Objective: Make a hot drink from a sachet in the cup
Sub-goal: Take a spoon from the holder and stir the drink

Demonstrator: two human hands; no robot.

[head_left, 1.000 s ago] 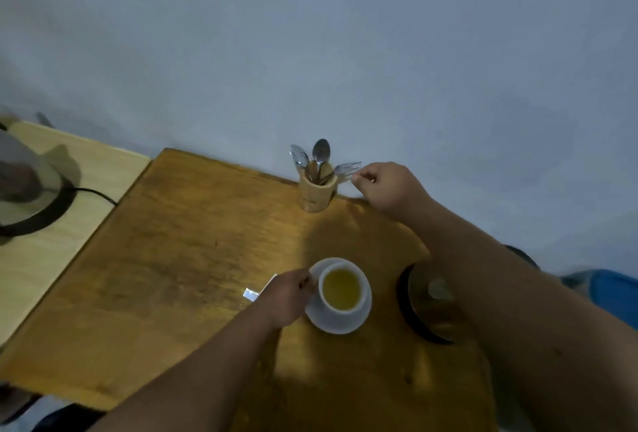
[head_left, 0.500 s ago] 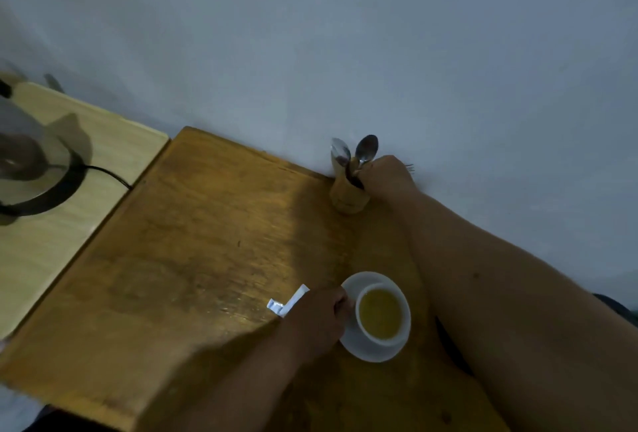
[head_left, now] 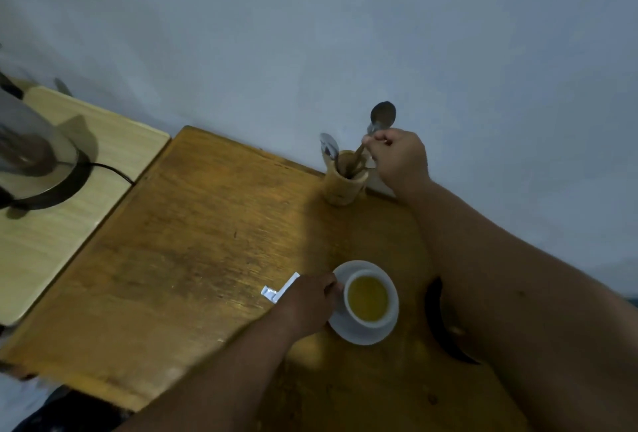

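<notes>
A white cup (head_left: 369, 300) full of yellow liquid stands on a white saucer (head_left: 359, 333) on the wooden table (head_left: 193, 242). My left hand (head_left: 307, 304) grips the cup's left side, and a white sachet (head_left: 281, 288) sticks out from under that hand. At the back by the wall stands a wooden cutlery holder (head_left: 343, 185) with spoons in it. My right hand (head_left: 400, 155) is closed on the handle of one spoon (head_left: 382, 115), whose bowl points up above the holder.
A steel electric kettle (head_left: 29, 155) on a black base with a cord sits on a lighter side table (head_left: 69, 224) at the left. A dark round object (head_left: 440, 324) lies right of the saucer, partly behind my right arm. The wall runs close behind.
My right hand went from beside the holder to gripping a spoon and has lifted it up. My left hand stayed at the cup. The view has shifted.
</notes>
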